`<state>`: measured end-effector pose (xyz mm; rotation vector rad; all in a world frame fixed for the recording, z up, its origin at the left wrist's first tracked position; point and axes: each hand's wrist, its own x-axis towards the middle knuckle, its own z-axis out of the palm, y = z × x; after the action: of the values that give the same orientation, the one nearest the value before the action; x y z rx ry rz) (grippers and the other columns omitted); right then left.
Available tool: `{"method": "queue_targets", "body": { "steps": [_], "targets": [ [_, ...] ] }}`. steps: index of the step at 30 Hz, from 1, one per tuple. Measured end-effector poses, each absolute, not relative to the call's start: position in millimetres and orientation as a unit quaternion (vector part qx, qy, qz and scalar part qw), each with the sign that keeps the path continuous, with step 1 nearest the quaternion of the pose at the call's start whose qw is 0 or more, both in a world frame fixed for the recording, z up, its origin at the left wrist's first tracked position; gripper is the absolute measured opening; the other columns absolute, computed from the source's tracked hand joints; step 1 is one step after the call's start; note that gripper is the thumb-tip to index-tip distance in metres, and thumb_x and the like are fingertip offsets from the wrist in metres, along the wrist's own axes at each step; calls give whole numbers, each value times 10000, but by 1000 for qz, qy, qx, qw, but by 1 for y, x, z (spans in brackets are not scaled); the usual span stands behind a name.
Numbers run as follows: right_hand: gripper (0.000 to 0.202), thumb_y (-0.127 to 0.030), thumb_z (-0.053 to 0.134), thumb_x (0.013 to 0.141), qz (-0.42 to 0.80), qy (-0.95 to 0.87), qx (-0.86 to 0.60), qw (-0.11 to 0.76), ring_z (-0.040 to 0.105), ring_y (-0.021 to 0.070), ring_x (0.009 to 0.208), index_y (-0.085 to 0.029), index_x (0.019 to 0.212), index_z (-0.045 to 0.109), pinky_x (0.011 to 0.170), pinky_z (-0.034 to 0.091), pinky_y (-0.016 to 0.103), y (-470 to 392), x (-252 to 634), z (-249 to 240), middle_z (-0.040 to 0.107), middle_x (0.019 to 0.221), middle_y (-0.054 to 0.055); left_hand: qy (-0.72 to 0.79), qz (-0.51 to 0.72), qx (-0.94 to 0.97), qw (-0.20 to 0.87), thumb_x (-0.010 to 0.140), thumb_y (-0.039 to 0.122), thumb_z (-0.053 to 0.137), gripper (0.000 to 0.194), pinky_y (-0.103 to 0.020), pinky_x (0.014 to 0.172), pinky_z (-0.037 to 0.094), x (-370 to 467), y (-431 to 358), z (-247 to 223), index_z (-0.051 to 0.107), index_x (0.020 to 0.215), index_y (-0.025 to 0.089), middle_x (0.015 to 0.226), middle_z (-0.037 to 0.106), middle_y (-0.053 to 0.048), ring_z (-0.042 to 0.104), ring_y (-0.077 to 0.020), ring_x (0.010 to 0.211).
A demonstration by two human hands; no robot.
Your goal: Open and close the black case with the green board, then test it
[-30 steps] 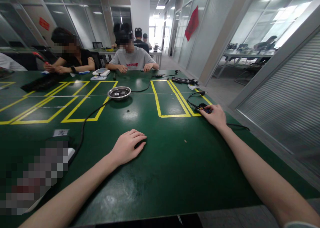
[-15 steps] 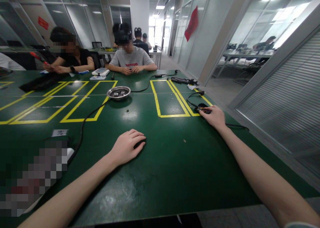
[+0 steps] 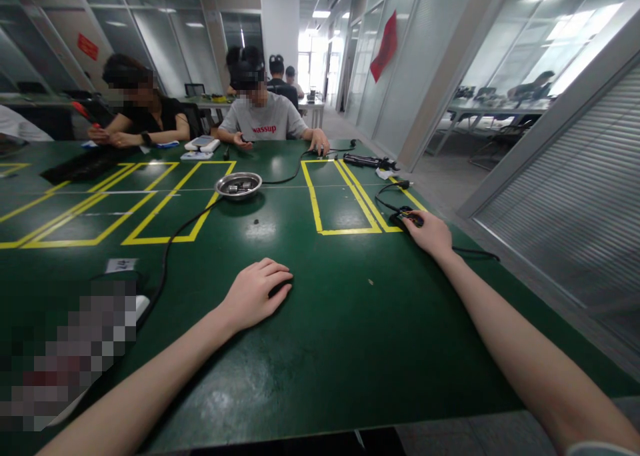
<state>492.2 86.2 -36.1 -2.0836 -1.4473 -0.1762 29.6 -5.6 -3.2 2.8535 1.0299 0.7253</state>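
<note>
My left hand (image 3: 257,288) rests on the green table (image 3: 320,349), fingers loosely curved and thumb apart, with nothing visible in it. To the right and farther off, my right hand (image 3: 431,233) is closed on a small dark object with coloured wires (image 3: 406,216). My fingers cover part of this object, and its exact kind is unclear. It lies by the corner of a yellow tape rectangle. Just beyond it is a short black cable (image 3: 384,193) with a plug-like end (image 3: 403,185).
A metal bowl (image 3: 239,187) holds small metal parts. A black cable (image 3: 167,249) runs past it. Yellow tape (image 3: 350,231) marks rectangles. Farther back lie a dark folded stand-like object (image 3: 367,162) and white boxes (image 3: 201,146). Two people sit across the table.
My right fingers have shifted slightly on the dark object. Across the table, a person's hand has reached out to the cable. My left hand stays in place.
</note>
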Motion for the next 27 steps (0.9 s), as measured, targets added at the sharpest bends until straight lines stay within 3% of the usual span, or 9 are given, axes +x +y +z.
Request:
{"method": "queue_targets", "body": {
  "steps": [4,10,16,18,22,27],
  "targets": [
    [450,-480,671,830,-39,-554,-786,271,700,349,1049,-186,1154,776,810,550,413,84,494,-30,765,1171,142,330,231,915,12,994,250,581,195,-394,866,604,30,-6,-3,746,1078,190,1102,777,-64,705,-236,1022],
    [399,-440,726,803,29,-636,-711,297,722,317,995,-181,1103,776,824,571,412,70,455,-24,780,1089,124,331,230,915,20,1004,272,548,234,-394,885,603,31,-5,-4,750,1101,203,1104,772,-77,694,-239,1027],
    [280,-296,735,840,123,-807,-480,321,730,253,941,-210,1106,748,843,577,379,10,334,-23,764,1067,87,324,266,907,44,994,319,558,427,-438,967,578,34,-8,1,594,1402,201,1316,695,-121,669,-267,1143],
    [311,-274,740,847,169,-857,-388,295,732,228,949,-211,1151,731,829,574,330,-16,298,-19,752,1086,77,296,269,915,51,953,365,606,430,-435,962,570,34,-11,4,629,1346,191,1284,690,-134,663,-276,1132],
    [311,-300,777,834,190,-892,-322,255,739,211,914,-224,1130,723,775,564,285,-42,265,-12,747,1069,55,233,225,942,83,866,395,655,230,-355,754,560,33,-15,8,712,923,179,929,685,-83,657,-224,842],
    [245,-334,786,842,167,-875,-378,250,729,201,862,-234,1058,731,734,551,283,-35,272,-6,730,1026,37,247,221,940,84,934,386,616,240,-324,736,541,31,-11,8,721,992,178,965,681,-84,661,-208,859]
  ]
}}
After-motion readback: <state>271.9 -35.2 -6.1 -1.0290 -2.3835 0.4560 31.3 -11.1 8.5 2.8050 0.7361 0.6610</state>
